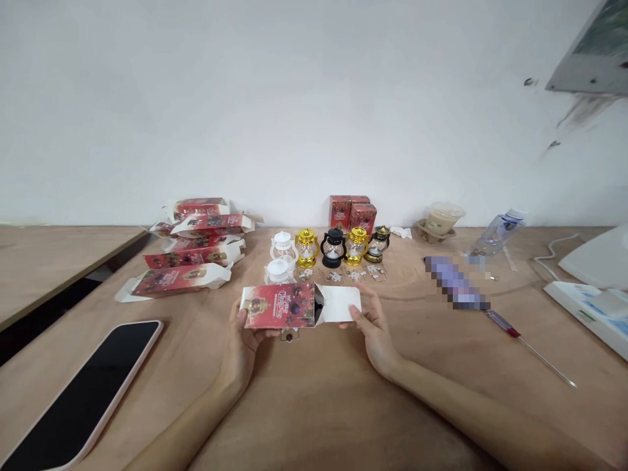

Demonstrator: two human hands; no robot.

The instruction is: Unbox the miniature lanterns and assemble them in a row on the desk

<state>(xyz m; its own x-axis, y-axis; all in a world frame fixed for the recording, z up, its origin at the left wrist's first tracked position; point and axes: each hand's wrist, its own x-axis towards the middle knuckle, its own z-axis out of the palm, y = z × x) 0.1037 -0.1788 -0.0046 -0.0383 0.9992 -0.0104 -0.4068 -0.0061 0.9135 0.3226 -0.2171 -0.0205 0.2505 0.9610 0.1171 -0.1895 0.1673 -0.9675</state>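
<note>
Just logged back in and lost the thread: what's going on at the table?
A person holds a red carton lying on its side above the table: left hand at its closed end, right hand at the open white flap. Behind it stand small lanterns; more open cartons lie to the left.

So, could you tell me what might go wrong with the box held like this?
The red box is held lying sideways, its white flap open at the right hand; something dark sits at the opening and could slide out. The left hand grips only the closed end. The small lanterns stand close behind, so a push forward might topple them. The phone lies near the table's edge.
</note>
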